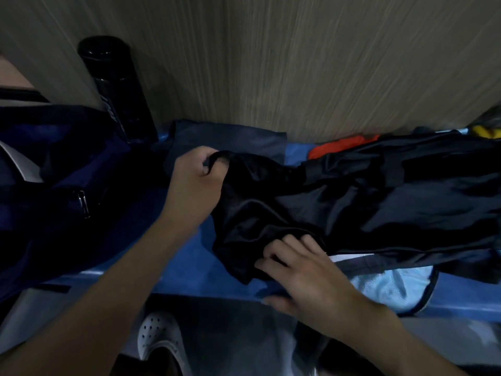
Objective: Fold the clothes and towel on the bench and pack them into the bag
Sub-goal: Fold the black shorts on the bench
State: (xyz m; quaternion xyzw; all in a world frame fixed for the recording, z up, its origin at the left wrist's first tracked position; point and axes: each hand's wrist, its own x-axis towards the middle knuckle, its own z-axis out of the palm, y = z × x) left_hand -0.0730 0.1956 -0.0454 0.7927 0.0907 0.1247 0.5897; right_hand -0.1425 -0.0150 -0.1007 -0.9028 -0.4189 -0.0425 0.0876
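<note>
A black garment [352, 202] lies crumpled across the blue bench [187, 264]. My left hand [198, 180] grips its upper left edge, fingers curled round a fold. My right hand [303, 275] holds the garment's lower left corner, fingertips curled into the cloth near the bench's front edge. A folded dark navy cloth [230, 139] lies flat behind my left hand, against the wall. A light blue towel or garment with dark trim [393, 289] hangs over the bench's front edge under the black one. The dark blue bag [54, 185] sits at the left.
A black bottle [116, 88] stands against the wooden wall [298, 63] behind the bag. Orange cloth [341, 145] and a yellow item [485, 131] show at the back right. A white perforated shoe [158, 340] is on the floor below the bench.
</note>
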